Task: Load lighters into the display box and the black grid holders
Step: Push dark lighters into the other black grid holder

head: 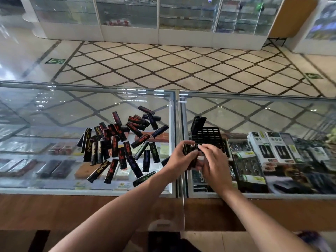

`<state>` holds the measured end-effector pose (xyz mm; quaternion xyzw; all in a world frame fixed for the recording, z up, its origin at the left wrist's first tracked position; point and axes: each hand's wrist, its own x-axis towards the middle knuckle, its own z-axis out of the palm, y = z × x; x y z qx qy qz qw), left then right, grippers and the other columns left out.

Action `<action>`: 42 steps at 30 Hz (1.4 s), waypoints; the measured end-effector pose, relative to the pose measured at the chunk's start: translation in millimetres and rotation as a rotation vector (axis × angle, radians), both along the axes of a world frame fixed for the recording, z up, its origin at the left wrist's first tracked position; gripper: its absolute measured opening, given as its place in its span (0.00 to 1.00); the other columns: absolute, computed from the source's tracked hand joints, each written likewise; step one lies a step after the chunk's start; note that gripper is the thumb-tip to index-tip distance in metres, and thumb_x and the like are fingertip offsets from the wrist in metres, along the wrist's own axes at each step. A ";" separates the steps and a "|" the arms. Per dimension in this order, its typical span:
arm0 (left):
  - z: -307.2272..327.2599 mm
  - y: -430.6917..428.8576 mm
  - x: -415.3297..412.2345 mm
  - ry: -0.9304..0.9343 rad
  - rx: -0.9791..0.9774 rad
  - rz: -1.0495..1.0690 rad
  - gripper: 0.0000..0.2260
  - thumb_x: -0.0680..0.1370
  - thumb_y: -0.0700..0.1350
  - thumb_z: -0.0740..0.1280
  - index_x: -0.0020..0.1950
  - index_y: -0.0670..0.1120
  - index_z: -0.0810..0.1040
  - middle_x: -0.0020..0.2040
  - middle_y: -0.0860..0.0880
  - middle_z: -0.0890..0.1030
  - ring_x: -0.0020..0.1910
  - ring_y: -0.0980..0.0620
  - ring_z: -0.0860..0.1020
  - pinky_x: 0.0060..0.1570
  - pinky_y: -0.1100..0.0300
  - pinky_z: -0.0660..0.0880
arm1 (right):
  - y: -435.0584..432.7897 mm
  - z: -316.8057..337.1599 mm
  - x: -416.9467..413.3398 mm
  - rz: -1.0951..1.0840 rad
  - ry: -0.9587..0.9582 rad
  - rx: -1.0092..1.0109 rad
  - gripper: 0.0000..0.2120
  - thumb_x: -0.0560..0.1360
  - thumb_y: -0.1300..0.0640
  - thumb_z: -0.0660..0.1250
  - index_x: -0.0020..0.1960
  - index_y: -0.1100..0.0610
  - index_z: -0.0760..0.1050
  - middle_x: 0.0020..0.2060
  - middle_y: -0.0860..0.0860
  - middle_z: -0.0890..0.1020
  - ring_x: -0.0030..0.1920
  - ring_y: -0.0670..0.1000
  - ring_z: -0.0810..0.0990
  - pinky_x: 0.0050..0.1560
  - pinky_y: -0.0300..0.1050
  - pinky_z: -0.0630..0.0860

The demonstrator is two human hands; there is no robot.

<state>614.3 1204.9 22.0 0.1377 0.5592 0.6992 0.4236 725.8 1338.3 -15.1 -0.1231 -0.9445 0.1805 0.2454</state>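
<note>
Glass counter (54, 110) is strewn with lighters (116, 142) left of the black grid holder (207, 136); just before it, a lighter bundle (188, 150) is gripped by left hand (179, 158) and right hand (213, 160).

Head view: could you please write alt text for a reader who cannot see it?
The left hand and right hand hold a bunch of lighters before a grid holder on a glass counter. A pile of loose lighters lies to their left.

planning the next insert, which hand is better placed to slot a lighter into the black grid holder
Probably right: the right hand sits nearest the grid holder, pinching at the lighters that the left hand grips.
</note>
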 end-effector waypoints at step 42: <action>16.0 26.0 -10.6 -0.175 -0.147 0.004 0.12 0.79 0.45 0.72 0.56 0.39 0.76 0.43 0.46 0.84 0.30 0.52 0.76 0.21 0.66 0.68 | 68.6 23.6 -29.4 0.305 -0.087 -0.330 0.19 0.82 0.40 0.64 0.67 0.48 0.80 0.56 0.40 0.78 0.58 0.37 0.77 0.58 0.29 0.71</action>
